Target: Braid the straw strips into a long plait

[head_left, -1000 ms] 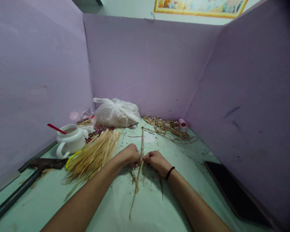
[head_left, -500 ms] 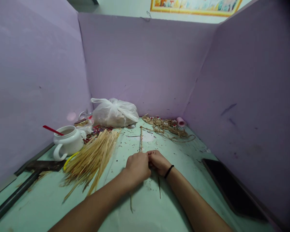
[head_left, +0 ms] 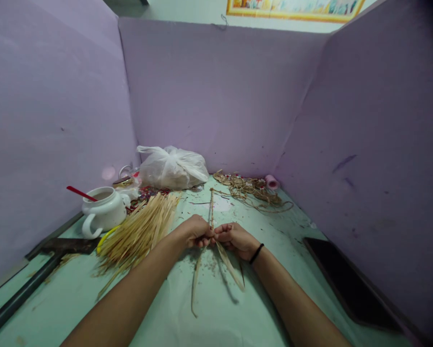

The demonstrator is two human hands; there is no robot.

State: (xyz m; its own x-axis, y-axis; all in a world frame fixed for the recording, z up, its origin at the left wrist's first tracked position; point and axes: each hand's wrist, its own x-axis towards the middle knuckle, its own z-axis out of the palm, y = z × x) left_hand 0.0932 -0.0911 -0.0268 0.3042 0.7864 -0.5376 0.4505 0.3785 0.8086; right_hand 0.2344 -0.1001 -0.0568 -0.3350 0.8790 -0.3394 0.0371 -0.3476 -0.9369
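At the near end of a thin tan plaited cord (head_left: 212, 208), as seen from the head view, the left hand (head_left: 197, 232) and the right hand (head_left: 237, 239) are brought close together. The cord's end is pinched between thumb and fingers on both sides, though which strand is gripped by which fingertip cannot be told. A black wristband (head_left: 256, 253) is worn on the right wrist. From the cord's end, flat pale straw strips (head_left: 230, 268) are splayed toward the wearer over a pale green tabletop (head_left: 216, 332).

Left of the cord, a fanned bundle of yellowish straw (head_left: 144, 231) is laid, and farther left a rounded white pot (head_left: 108, 214) is placed, with a slim red stick (head_left: 82, 193) propped in it. Beyond the cord to the left, a knotted white plastic bag (head_left: 171, 171) is set; beyond it to the right, tangled brown twine (head_left: 252, 190) is heaped beside a pink roll (head_left: 272, 182).
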